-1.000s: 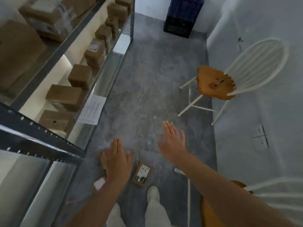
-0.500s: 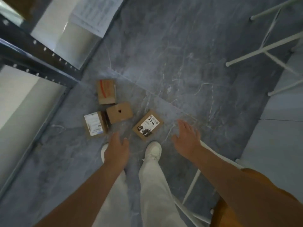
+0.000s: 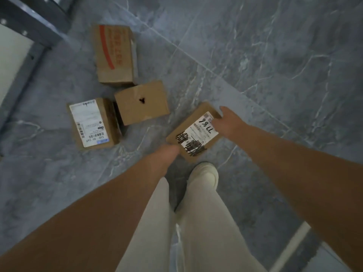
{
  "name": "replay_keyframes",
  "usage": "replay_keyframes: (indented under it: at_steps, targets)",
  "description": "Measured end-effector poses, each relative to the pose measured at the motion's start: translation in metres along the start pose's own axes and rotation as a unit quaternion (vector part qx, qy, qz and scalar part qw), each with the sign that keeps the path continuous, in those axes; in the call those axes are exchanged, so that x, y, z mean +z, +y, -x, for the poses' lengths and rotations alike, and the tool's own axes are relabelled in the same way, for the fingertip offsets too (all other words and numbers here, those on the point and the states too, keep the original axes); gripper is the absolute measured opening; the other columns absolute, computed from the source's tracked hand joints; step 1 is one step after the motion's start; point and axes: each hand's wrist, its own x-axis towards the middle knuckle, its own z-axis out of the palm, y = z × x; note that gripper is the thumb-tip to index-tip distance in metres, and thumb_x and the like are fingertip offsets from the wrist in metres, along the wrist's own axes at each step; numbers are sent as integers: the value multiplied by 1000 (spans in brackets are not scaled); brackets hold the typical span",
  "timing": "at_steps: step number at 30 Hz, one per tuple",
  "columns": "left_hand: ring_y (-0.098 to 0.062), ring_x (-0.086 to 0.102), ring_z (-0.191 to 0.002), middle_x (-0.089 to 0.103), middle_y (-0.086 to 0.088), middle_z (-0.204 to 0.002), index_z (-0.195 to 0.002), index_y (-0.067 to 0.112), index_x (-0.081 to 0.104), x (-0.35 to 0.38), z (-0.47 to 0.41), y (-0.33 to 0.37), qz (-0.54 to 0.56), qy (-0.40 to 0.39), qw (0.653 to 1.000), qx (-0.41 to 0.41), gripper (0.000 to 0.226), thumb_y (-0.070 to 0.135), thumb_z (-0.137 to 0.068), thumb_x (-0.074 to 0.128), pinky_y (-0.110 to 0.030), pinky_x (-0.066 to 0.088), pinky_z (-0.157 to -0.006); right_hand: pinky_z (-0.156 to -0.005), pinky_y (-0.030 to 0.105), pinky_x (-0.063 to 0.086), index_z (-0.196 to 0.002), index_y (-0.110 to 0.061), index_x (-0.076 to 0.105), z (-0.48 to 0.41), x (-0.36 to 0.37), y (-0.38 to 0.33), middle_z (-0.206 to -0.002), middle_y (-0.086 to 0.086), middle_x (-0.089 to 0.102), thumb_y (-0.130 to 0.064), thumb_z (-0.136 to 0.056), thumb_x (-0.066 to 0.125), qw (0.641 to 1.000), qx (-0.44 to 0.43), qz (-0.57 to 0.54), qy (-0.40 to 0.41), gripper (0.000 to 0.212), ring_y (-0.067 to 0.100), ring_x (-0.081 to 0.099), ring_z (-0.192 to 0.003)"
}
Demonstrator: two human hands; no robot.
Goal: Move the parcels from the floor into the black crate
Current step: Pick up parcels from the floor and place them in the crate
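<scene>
Four brown cardboard parcels lie close together on the grey, marble-patterned floor (image 3: 275,55), in front of the person's feet. The nearest parcel (image 3: 193,132) has a white label with handwritten digits and black scribbles, and both hands are on it. The right hand (image 3: 228,122) holds its far right end. Its fingers (image 3: 223,109) are bent round the edge, and the thumb appears to lie on top of the label. The left hand (image 3: 169,154) touches the parcel's near left corner. That hand is blurred and its fingers are out of sight, so it is not clear whether they are closed on the cardboard. It is also unclear whether this parcel rests on the floor or is just off it.

The other three parcels sit to the left and further away. A plain parcel (image 3: 141,102) with a small dark mark on top is just beside the held one but apart from it. A parcel with a printed shipping label (image 3: 94,123) lies against the plain parcel's left side. A parcel with a red stripe (image 3: 115,54) lies beyond them, its near corner at the plain parcel's far edge.

A grey metal shelf frame (image 3: 29,18) crosses the upper left corner. The person wears white trousers (image 3: 196,222), and one white shoe (image 3: 205,172) shows just below the held parcel. A pale bar (image 3: 290,246) slants across the lower right corner.
</scene>
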Motion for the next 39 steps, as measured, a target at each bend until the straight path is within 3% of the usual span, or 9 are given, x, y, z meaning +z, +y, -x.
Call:
replay_keyframes:
  at_steps: [3,7,10,15,18,21,25,33,39]
  targets:
    - [-17,64,-63,68,-5,-81,-89,15,64,8,-11,1,132,-51,990,-4,27,-4,-87,44,-16,46,-44,-85,36,47,-140,-4,42,-13,15,-1,-139,17,49,-15,-92,53,1000,1,-25,-3,50,34,55,-120]
    - [-10,45,-66,58,0,-83,-83,18,56,10,24,-8,160,-66,985,18,27,-5,-86,42,-24,36,-62,-92,41,49,-144,-10,39,18,-9,1,-142,12,35,-29,-92,48,998,29,-41,25,56,34,52,-118]
    - [-16,64,-88,70,-3,-97,-103,16,62,-1,79,-5,204,-96,972,67,32,-3,-88,42,-25,51,-70,-101,42,45,-142,-15,45,69,-51,-3,-144,12,39,-47,-97,38,993,63,-102,23,55,33,52,-120]
    - [-16,61,-104,65,-3,-115,-117,19,57,-38,199,64,146,-31,963,225,36,-2,-89,45,-33,52,-91,-98,46,48,-123,-17,54,186,-159,-49,-112,7,59,-70,-95,28,946,121,-300,34,66,29,59,-109]
    - [-14,63,-91,64,-3,-102,-91,27,59,-71,298,115,149,1,945,292,24,5,-91,49,-33,55,-82,-85,41,51,-116,-17,55,266,-233,-99,-110,8,60,-65,-97,32,937,50,-340,64,56,27,60,-99]
    - [-25,66,-100,67,-12,-109,-84,32,56,-109,421,149,121,58,908,397,8,39,-88,54,-51,52,-95,-65,33,57,-102,-13,63,360,-308,-157,-104,11,68,-57,-99,38,930,-52,-354,80,51,27,69,-90]
    - [-27,66,-106,68,-5,-106,-77,38,55,-148,570,153,127,54,864,485,31,69,-74,54,-53,49,-100,-78,48,57,-116,-11,54,479,-377,-211,-123,17,60,-55,-99,41,922,-130,-335,147,49,38,66,-102]
    - [-18,67,-105,68,-1,-113,-110,26,66,-193,756,130,148,139,775,598,27,43,-89,68,-40,54,-97,-77,44,58,-132,0,53,637,-445,-247,-113,20,63,-58,-100,33,900,-256,-339,98,70,35,67,-94]
    - [-13,66,-110,66,3,-125,-129,30,62,-184,821,87,184,157,743,624,32,29,-97,61,-32,51,-100,-75,34,54,-136,-20,49,699,-473,-260,-126,9,56,-60,-100,30,872,-371,-308,84,57,25,61,-104]
